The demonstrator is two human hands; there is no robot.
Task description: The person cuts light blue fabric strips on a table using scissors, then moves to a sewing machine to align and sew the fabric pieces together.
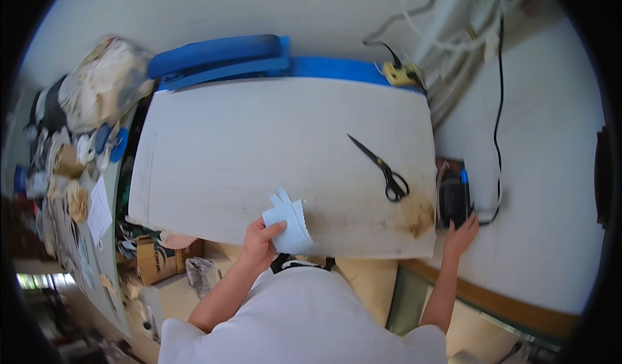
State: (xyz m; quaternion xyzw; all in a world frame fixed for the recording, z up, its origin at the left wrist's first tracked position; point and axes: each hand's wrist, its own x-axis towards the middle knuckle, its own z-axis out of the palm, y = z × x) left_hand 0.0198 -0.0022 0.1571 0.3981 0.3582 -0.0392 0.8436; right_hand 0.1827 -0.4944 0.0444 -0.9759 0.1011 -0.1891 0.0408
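Pale blue fabric pieces (288, 228) with zigzag edges are held in my left hand (260, 241), thumb over them, at the near edge of a white padded board (278, 137). My right hand (461, 234) is closed around the near end of a black iron-like appliance (454, 195) with a blue part, just right of the board. Large black-handled scissors (393, 182) lie on the board's right side, near a brown stain.
A blue padded pressing form (214, 53) lies behind the board. A yellow power strip (400, 74) and cords (500, 124) are at back right. A crowded side table (97, 286) holds cloth piles. A cardboard box (152, 260) stands below.
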